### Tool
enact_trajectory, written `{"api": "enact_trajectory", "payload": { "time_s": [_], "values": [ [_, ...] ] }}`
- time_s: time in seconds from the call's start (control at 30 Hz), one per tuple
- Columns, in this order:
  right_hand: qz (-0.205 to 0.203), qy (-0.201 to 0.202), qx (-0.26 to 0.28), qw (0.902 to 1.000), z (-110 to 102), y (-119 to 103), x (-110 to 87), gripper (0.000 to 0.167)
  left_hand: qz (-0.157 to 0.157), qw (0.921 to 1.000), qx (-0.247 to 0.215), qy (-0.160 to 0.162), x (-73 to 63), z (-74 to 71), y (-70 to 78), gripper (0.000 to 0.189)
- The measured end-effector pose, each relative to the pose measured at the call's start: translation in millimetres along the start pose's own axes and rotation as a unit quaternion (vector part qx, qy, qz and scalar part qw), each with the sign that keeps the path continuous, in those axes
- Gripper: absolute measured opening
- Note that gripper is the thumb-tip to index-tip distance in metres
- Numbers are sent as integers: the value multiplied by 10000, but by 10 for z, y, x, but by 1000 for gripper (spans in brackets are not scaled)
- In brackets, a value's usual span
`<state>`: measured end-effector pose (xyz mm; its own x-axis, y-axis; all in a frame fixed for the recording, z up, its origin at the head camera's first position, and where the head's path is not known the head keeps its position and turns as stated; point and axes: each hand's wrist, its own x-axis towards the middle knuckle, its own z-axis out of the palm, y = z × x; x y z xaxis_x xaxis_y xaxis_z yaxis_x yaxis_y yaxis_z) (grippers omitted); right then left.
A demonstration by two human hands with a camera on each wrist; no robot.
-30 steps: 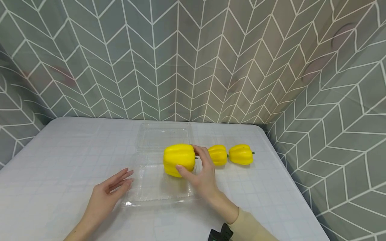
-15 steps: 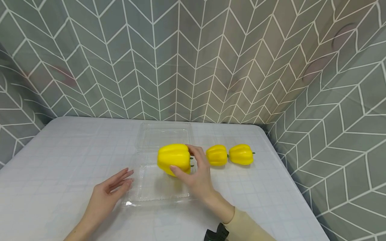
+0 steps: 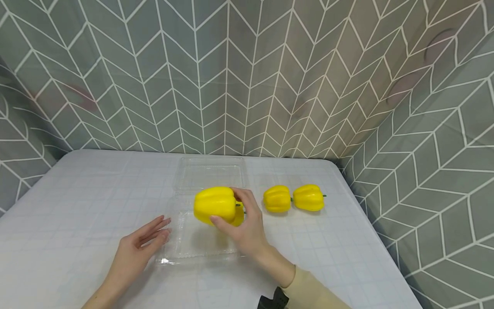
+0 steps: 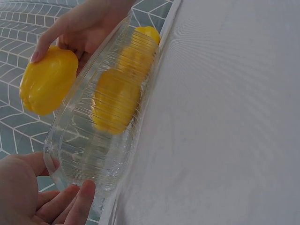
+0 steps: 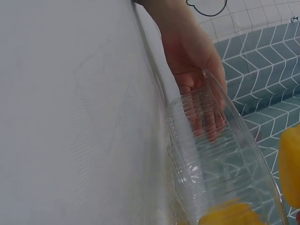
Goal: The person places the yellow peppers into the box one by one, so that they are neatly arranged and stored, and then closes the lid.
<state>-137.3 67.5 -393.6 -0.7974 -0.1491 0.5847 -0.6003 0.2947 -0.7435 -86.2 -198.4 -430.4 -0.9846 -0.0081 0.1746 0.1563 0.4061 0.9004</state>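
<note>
My right hand (image 3: 251, 225) grips a yellow bell pepper (image 3: 214, 202) between thumb and fingers, above the base of a clear plastic clamshell container (image 3: 181, 234). Inside that base, at its right side, lies another yellow bell pepper (image 3: 240, 215), mostly covered by the held one and the hand. The left wrist view shows this pepper (image 4: 115, 101) through the ribbed wall. At the container's left edge rests my left hand (image 3: 140, 242), its fingers fairly straight against the outer wall and its thumb at the rim.
Two more yellow bell peppers, a nearer one (image 3: 277, 199) and a farther right one (image 3: 308, 198), lie in a row on the white-covered table (image 3: 328, 257). The container's lid (image 3: 210, 174) lies folded back, away from me. A patterned curtain (image 3: 247, 86) stands behind the table.
My right hand has moved left with the bell pepper, revealing part of the one in the container and all of the nearer table pepper. My left hand has stayed still.
</note>
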Motion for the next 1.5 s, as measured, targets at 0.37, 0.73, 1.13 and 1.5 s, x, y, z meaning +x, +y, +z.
{"api": "enact_trajectory", "payload": {
  "time_s": [0.37,0.73,1.13,1.5],
  "values": [
    [75,-137,155,9998,88,-46,3,60,45,10000,27,9,2,1,-9,52],
    [274,-201,94,9994,158,-82,12,59,48,10000,-43,7,6,2,-4,52],
    [637,-372,-86,9972,230,-153,-2,64,14,10000,-83,-20,4,4,-8,53],
    [930,-541,-350,9936,281,-197,7,69,14,9999,-142,-22,4,1,-16,53]
  ]
}}
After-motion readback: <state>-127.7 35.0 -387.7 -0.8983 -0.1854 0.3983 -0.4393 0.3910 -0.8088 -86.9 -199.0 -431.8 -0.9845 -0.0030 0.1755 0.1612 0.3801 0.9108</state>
